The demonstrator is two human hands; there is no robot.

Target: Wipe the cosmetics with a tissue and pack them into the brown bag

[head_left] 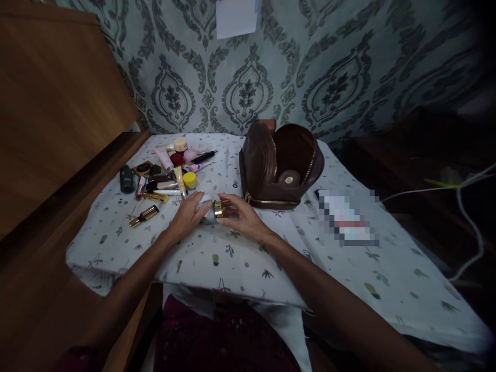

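Observation:
Near the middle of the table, a small pale container with a shiny gold cap (219, 209) lies between my two hands. My left hand (189, 214) grips its pale body, the thumb along the near side. From the other end, the curved fingers of my right hand (246, 218) are around the gold cap. My fingers cover much of the container, so its exact kind is hidden. Just beyond my left hand are a cream tube (180, 181) and a small jar with a yellow lid (189, 179). A black-and-gold lipstick (144, 216) lies to the left.
A brown zippered bag (259, 160) stands unzipped behind my right hand. Several cosmetics, including a pink tube (164, 157) and a dark bottle (126, 179), crowd the back left. A blurred-out flat object (349, 217) lies right. Wooden furniture (58, 93) borders the left.

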